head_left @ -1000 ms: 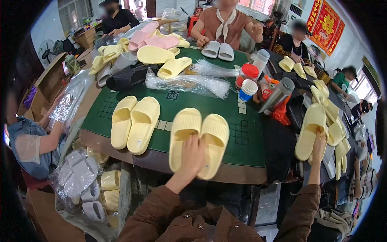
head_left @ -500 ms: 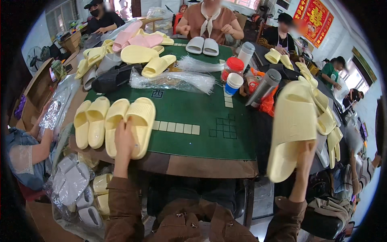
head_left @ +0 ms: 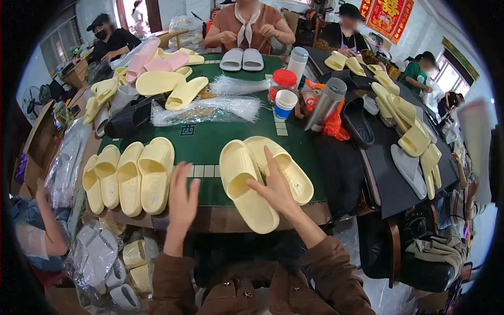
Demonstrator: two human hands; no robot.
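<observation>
In the head view, my only feed, I have the right hand over a pair of pale yellow slippers near the front edge of the table. Its thumb and fingers are spread wide, the thumb by the foot opening of the left slipper and the fingers over the right one (from here I cannot tell how firmly they touch). The two slippers lean apart toward the heels and meet near the straps; the left one's heel reaches past the green mat onto the brown table edge.

I see the left hand held up with its fingers extended and nothing in its grasp, just right of a row of four yellow slippers lined up side by side, straps away from me.

Between the hands runs a strip of pale tiles on the mat. Farther back I make out a clear plastic packet, a red-lidded jar and a white-and-blue cup. Across the table, a co-worker stands or sits (I cannot tell which) behind two grey slippers.
</observation>
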